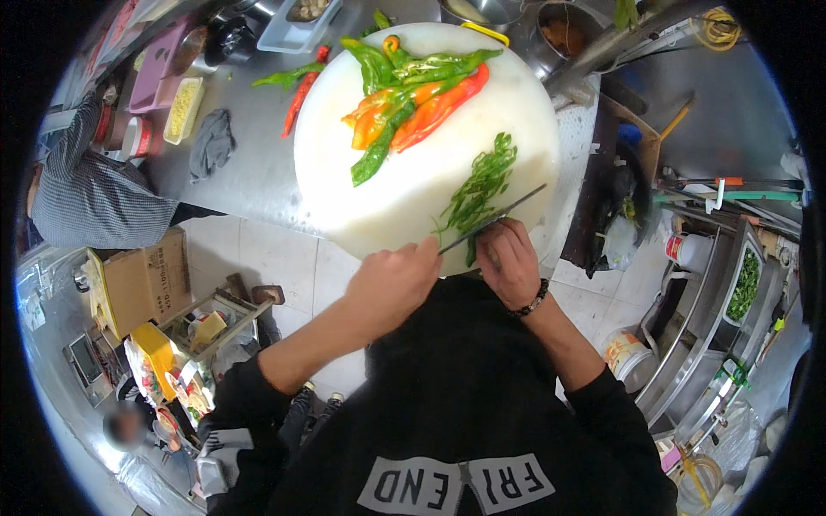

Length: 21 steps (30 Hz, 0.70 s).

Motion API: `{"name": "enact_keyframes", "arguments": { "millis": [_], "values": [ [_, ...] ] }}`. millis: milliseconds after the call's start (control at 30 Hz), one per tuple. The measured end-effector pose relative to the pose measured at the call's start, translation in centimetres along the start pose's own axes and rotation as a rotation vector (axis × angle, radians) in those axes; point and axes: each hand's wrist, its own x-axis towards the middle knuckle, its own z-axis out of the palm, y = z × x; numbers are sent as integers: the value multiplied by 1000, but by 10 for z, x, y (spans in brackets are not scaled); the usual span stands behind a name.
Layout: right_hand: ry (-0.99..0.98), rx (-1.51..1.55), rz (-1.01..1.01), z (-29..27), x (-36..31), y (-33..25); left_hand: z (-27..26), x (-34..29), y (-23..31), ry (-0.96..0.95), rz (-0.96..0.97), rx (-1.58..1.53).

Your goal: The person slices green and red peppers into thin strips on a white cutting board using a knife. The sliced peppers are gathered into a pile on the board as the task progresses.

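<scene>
Far left of the round white cutting board (344, 198), we see a person in a checked top (99, 193); nearer to the board, on the metal bench (258, 159), come a pale tub (182, 110) of yellowish bits and a crumpled grey cloth (212, 144). Just beside the board's left edge we find a slim red pepper (298, 105). Our left hand (394, 279) is at the board's near edge, its fingers closed around the handle of a knife (503, 215). On the board's far half lies a heap of green, orange and red peppers (413, 95); on its right half, green pepper strips (483, 176) lie along the blade. Our right hand (509, 262) is over the board's near right edge, fingers curled almost together beside the blade and touching a green piece (471, 252); whether they grip it or only press it, we cannot tell. Beyond the board's far right edge stands a metal pot (565, 34) with something brown inside.
</scene>
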Motion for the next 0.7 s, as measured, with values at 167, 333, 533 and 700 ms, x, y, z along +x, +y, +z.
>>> {"name": "enact_keyframes", "arguments": {
  "millis": [167,333,533,700],
  "values": [
    [-23,18,-7,-1,-4,3,9,23,5,75,8,-22],
    [-28,45,4,0,-6,5,-1,1,7,-28,-50,-52],
    [-60,74,58,-8,-3,-9,17,25,-7,106,9,-136],
    [-60,60,-31,-6,4,0,5,3,-8,141,-93,-69]
  ]
}}
